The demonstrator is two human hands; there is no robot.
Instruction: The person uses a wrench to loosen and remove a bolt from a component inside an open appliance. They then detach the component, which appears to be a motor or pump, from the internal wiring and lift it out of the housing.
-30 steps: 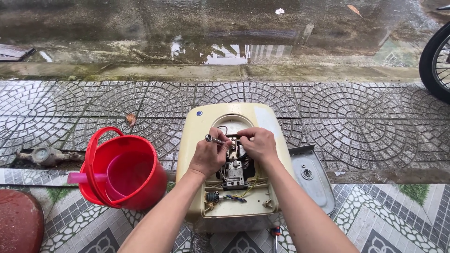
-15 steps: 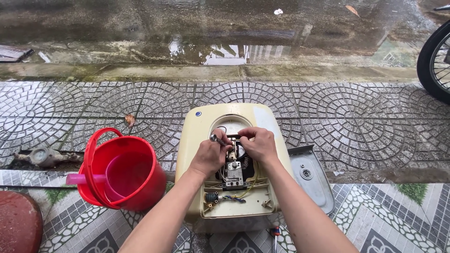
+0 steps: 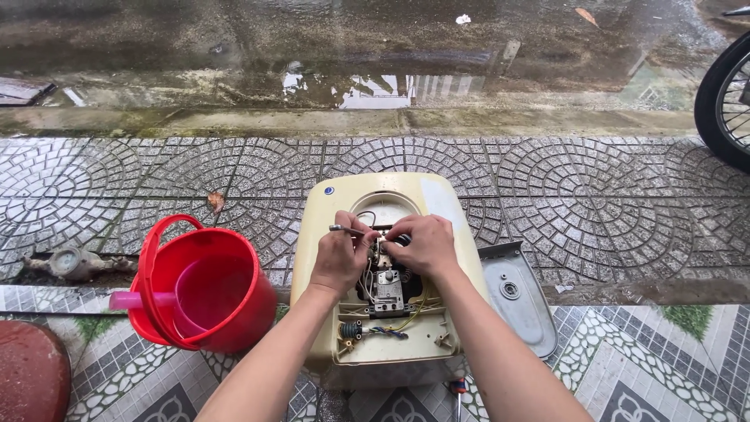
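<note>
Two hands over cream casing (image 3: 328,234), left hand (image 3: 341,258) gripping tool (image 3: 344,229), right hand (image 3: 418,244) pinching wires (image 3: 373,248)

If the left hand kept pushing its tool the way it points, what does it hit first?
The left hand holds a thin tool aimed rightward; it would probably meet the right hand fingertips first, though depth is unclear.
</note>
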